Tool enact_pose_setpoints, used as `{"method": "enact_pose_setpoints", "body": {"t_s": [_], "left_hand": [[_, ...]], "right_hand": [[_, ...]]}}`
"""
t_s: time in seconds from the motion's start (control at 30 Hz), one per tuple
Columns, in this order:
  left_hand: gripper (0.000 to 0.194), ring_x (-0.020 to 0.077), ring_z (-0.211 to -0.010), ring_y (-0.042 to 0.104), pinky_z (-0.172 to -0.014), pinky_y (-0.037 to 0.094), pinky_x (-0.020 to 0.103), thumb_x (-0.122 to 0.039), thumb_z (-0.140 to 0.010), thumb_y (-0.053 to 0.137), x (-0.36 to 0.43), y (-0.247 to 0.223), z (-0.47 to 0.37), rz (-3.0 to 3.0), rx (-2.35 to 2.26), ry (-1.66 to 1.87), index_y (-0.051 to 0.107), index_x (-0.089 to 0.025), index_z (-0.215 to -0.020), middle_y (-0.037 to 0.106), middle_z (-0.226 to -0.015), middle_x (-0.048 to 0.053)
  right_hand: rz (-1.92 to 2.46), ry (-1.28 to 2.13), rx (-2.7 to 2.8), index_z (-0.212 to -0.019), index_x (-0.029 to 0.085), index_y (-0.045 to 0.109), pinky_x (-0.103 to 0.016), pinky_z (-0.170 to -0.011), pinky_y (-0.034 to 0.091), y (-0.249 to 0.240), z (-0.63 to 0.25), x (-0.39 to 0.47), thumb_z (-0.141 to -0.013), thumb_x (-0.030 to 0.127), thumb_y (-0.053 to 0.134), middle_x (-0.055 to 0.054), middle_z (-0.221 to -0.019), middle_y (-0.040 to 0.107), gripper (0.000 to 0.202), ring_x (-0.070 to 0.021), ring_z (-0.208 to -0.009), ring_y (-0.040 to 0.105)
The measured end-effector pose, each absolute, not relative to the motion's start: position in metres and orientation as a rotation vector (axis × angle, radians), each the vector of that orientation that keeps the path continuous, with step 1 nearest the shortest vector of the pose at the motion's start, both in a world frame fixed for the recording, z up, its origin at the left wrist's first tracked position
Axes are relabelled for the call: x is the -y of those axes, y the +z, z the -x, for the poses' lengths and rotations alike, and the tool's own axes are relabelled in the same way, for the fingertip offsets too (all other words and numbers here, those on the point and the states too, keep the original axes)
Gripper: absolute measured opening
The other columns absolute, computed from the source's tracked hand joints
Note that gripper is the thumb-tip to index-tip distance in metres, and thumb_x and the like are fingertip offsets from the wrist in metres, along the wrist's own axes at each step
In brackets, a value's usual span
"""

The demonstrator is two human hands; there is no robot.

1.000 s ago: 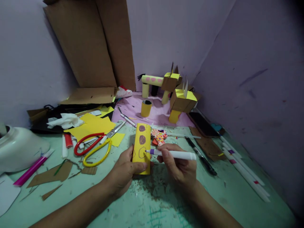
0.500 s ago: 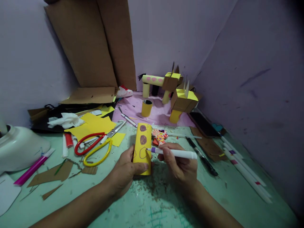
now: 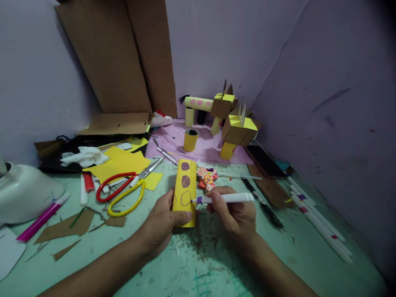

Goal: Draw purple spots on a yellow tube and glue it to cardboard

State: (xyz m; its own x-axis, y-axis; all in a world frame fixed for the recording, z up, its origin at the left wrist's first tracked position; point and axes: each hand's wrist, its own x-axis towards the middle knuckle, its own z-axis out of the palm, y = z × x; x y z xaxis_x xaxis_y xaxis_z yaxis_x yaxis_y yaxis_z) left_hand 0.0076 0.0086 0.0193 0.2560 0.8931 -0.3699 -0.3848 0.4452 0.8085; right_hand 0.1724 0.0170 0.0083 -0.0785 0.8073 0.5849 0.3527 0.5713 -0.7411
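Note:
My left hand (image 3: 166,220) is closed around the lower end of a yellow paper-covered tube (image 3: 189,212), thumb across its front. Two filled brown spots run down the tube, with an outlined spot below them and part of another outline at the left edge. In my right hand (image 3: 232,212) is a white marker (image 3: 236,198) with a purple collar, held like a pen. Its tip touches the tube at the right side of the outlined spot. Beyond the tube lies a colourful patterned scrap (image 3: 208,177), partly hidden by the tube and my right hand.
Scissors (image 3: 136,179) with red and yellow handles lie left beside yellow paper (image 3: 120,163). A white pot (image 3: 27,192) stands far left. Behind are a short yellow tube (image 3: 190,141) and box-headed paper animals (image 3: 239,130). Several white markers (image 3: 321,227) and a phone (image 3: 265,161) lie right.
The marker tip has moved down the right side of the lower spot's outline, and that outline now looks closed. My left hand still grips the tube.

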Motion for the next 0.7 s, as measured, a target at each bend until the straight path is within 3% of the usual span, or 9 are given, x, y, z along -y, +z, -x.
{"method": "enact_pose_setpoints", "body": {"t_s": [0.7], "left_hand": [[0.058,0.0176,-0.079,0.06,-0.07,0.047,0.028,-0.008,-0.053,0.073,-0.0078,0.02,-0.0086,-0.667,-0.939,0.951,0.056,-0.013,-0.109,0.069,-0.093,0.007]], "right_hand": [[0.97,0.504,1.624,-0.083,0.019,0.064,-0.022,-0.046,0.046,0.0085,-0.1716,-0.0189,-0.089,0.017,0.053,0.002,-0.057,0.06,0.013,-0.0113,-0.048,0.057]]}}
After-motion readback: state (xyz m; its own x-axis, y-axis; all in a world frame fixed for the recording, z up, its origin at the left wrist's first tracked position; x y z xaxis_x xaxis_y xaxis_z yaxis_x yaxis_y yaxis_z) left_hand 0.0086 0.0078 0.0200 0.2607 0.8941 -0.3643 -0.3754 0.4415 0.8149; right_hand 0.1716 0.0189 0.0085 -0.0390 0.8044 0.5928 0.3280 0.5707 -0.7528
